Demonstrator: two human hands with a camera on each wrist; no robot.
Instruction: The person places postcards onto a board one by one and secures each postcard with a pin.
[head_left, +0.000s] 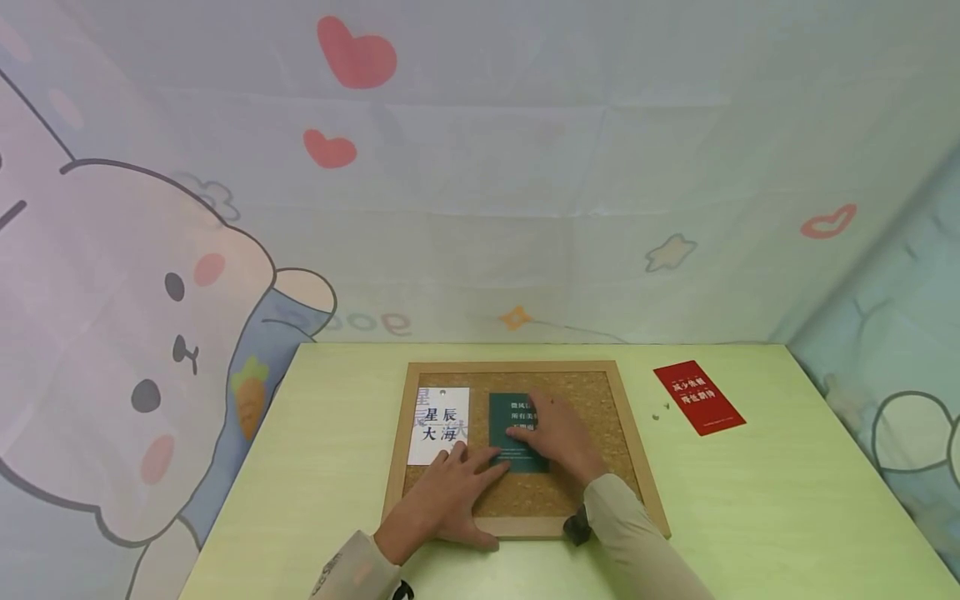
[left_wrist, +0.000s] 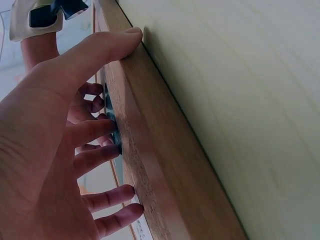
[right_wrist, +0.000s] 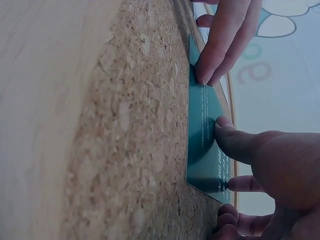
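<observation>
A dark green card (head_left: 501,410) with white print lies on the framed corkboard (head_left: 517,498). My left hand (head_left: 453,490) spreads its fingers over the board. Two of its fingertips touch the green card's lower left part, others reach the white card (head_left: 433,452), and the thumb lies at the front wooden frame. On the green card's right side rests my right hand (head_left: 564,435). Its thumb (right_wrist: 232,140) and a fingertip touch the card's face in the right wrist view, while other fingers bend at its far edge. Neither hand visibly pinches the card.
To the right of the board, a red card (head_left: 700,398) with white print lies on the pale green table (head_left: 810,492). A few tiny dark bits (head_left: 656,417), too small to identify, lie beside it. A cartoon-printed cloth (head_left: 480,208) hangs behind the table.
</observation>
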